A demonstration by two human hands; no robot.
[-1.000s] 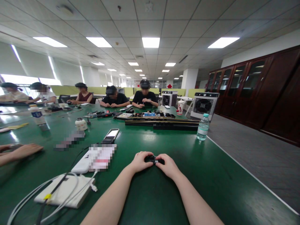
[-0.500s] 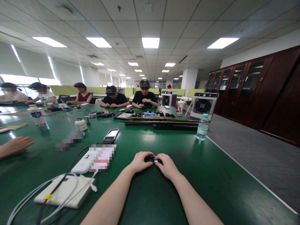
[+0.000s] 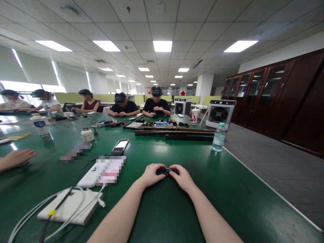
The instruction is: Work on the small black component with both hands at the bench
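A small black object (image 3: 167,171), possibly of hard plastic, lies low over the green table in front of me; its exact kind is unclear. My left hand (image 3: 153,175) grips its left end, thumb on the near side and fingers curled over the far side. My right hand (image 3: 181,177) holds its right end the same way, thumb pressed on the near edge. Both hands cover the ends, and just the middle shows between the thumbs. Whether the object touches the tabletop is hard to tell.
Left of my arms lie a white power bank (image 3: 87,177), a phone (image 3: 119,147) and a white box (image 3: 68,206) with cables. A water bottle (image 3: 219,137) stands near the right edge, black bars (image 3: 177,132) beyond. Another person's hand (image 3: 19,158) rests at far left.
My right hand has shifted slightly right and its thumb now sits differently on the black object. A small white patch near the right fingers no longer shows. My left hand stays put.
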